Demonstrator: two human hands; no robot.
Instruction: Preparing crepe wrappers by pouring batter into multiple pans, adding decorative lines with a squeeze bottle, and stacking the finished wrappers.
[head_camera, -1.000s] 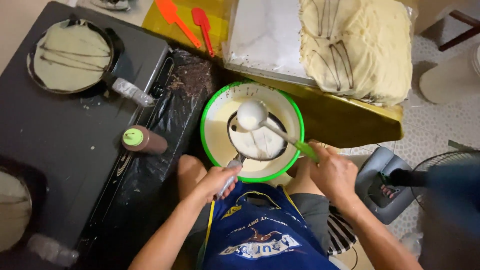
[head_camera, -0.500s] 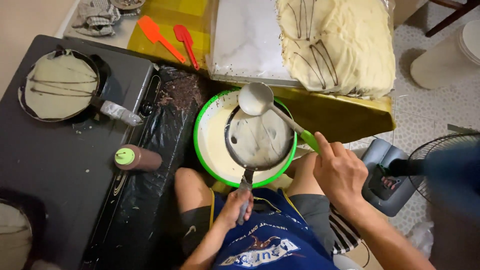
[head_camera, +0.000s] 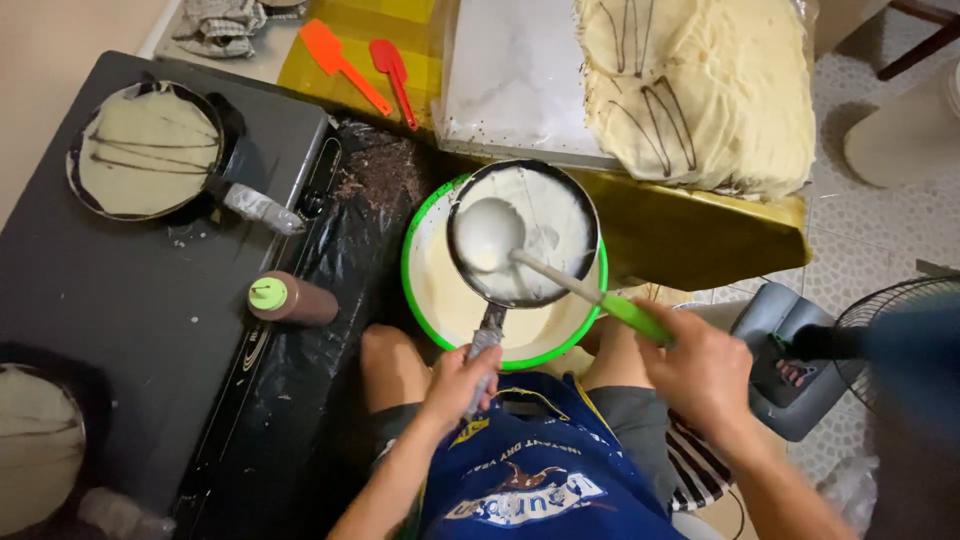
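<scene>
On our dark tabletop (head_camera: 120, 290) we see a pan (head_camera: 150, 150) of striped batter and a brown squeeze bottle (head_camera: 295, 298) lying sideways nearby.

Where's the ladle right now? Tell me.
In the head view the ladle is centre frame, its bowl over the small pan above the green-rimmed batter basin, handle in the right hand.

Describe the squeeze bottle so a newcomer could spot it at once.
Start at the dark cooktop on the left, which carries a pan with a striped crepe. Near its right edge, beside the black plastic sheet, lies the squeeze bottle on its side. It alone is brown with a green cap.
</scene>
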